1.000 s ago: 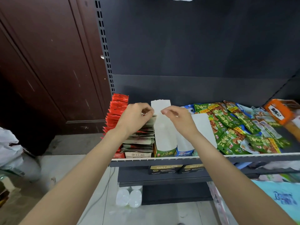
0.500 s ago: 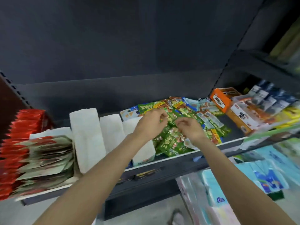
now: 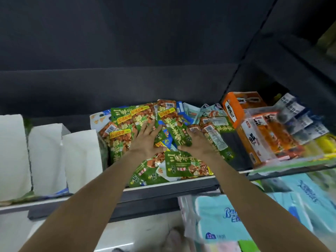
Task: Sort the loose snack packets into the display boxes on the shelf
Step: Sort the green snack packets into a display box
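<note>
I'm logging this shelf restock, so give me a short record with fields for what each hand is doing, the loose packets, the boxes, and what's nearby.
left hand: open, fingers spread flat on the packet pile
right hand: open, palm down on the pile
green snack packets: loose, overlapping heap on the shelf
white display boxes: three, upright, left of the heap
orange carton: right of the heap, tilted
tissue packs: below the shelf

Pale blue tissue packs point(image 3: 225, 219) lie below, beside a light floor point(image 3: 138, 231).
</note>
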Available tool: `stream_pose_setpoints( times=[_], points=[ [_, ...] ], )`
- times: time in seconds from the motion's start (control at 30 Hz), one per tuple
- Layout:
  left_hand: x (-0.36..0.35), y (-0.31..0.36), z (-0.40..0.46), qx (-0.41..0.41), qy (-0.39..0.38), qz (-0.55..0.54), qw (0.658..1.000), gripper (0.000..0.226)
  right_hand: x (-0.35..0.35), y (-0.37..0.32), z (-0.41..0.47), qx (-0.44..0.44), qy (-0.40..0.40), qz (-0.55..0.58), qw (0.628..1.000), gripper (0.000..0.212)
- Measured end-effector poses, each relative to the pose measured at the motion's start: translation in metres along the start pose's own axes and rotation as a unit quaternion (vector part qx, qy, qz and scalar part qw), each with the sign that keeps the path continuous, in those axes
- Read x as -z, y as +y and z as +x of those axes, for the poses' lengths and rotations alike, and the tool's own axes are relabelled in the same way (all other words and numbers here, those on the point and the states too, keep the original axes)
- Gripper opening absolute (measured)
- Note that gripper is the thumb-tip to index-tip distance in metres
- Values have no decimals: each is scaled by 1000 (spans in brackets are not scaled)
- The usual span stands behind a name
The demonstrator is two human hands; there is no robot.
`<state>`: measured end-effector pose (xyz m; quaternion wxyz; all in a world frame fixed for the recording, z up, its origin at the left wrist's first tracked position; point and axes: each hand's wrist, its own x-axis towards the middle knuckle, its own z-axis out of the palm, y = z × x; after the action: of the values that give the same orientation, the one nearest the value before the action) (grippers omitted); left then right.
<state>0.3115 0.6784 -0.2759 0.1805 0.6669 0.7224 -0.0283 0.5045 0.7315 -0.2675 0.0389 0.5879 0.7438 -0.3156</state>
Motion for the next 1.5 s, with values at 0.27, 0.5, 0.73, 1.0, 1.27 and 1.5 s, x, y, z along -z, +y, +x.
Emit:
stream_pose_setpoints(
  times=[0.27, 0.5, 0.73, 1.0, 1.27, 1.5],
  points=[
    [-4, 5, 0, 34, 25, -14, 999, 93, 6, -2, 19, -9, 89, -44, 995, 88],
    [-5, 7, 3, 41, 35, -35, 998, 93, 27, 3, 13, 5, 195, 183, 964, 39],
    [9, 8, -1, 44, 49, -147, 987, 91, 46, -20, -17, 108, 276, 240, 925, 29],
    [54, 16, -39, -31, 293, -263, 919, 82, 61, -63, -46, 244, 270, 183, 913, 31],
    [96, -58, -100, -22, 284, -269, 920, 32, 47, -149, -81, 229, 134, 454, 851, 25],
    [113, -159, -188, -6, 260, -319, 911, 27, -23, -251, -114, 221, 94, 446, 862, 12]
  ],
)
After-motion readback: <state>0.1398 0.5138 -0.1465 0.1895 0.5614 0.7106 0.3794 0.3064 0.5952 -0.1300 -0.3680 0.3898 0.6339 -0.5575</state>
